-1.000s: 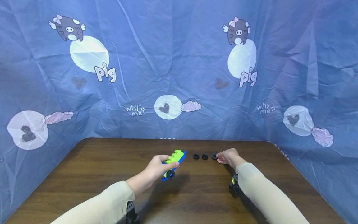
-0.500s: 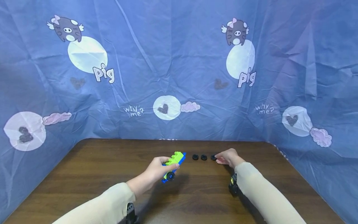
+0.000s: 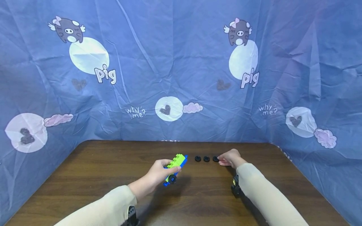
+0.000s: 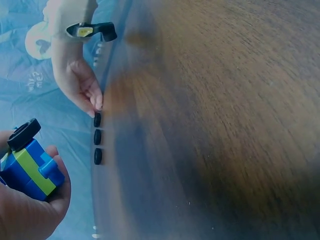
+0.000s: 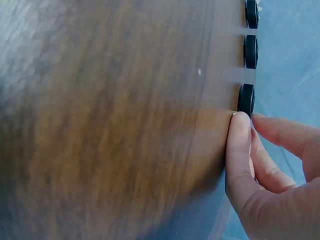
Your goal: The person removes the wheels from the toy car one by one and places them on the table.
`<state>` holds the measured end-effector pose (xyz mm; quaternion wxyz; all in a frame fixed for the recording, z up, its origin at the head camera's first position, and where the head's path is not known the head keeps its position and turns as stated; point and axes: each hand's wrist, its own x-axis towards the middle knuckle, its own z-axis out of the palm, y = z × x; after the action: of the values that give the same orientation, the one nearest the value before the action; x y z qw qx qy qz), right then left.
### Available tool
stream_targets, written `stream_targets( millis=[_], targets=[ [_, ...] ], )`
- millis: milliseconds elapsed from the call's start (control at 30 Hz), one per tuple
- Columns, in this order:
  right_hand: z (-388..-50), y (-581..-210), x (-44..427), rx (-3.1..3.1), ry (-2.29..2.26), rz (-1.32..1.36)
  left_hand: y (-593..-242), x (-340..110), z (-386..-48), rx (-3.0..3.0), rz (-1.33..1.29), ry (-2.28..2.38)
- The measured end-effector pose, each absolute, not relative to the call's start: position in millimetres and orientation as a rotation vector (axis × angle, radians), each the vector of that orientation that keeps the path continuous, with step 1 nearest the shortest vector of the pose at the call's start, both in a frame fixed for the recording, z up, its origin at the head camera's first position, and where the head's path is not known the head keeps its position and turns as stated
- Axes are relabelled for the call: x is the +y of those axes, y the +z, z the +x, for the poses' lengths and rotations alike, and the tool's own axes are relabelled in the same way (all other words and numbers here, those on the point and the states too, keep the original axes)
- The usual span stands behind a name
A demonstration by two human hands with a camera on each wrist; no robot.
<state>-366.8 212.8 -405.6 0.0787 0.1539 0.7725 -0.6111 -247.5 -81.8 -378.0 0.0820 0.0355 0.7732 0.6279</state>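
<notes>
My left hand (image 3: 158,172) holds a toy brick car (image 3: 177,160) tilted above the table. Bright green studded bricks sit on its blue base, and a black wheel (image 3: 172,179) shows on the near side. The palm and fingers hide part of the car. Farther right, my right hand (image 3: 231,158) pinches the edge of a black toy wheel (image 5: 246,99) lying flat on the table, thumb and finger at its rim. Two more loose wheels, the middle one (image 3: 206,159) and the left one (image 3: 197,158), lie in line with it, slightly apart.
The brown wooden table (image 3: 113,175) has rounded far corners. Behind it hangs a blue printed cloth (image 3: 175,69), which also runs along both sides. A black camera is strapped to each wrist.
The right-hand wheel has slid slightly left, a little closer to the middle wheel, with my right hand. My left hand and the car have dipped very slightly.
</notes>
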Motion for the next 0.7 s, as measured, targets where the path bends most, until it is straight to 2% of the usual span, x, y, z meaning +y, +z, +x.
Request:
stream_targets(
  millis=[700],
  targets=[
    [-367.4,-407.3,213.6,2.343,-1.801,0.510,-379.6,-81.2,-245.5,2.336,0.090,1.797]
  ],
)
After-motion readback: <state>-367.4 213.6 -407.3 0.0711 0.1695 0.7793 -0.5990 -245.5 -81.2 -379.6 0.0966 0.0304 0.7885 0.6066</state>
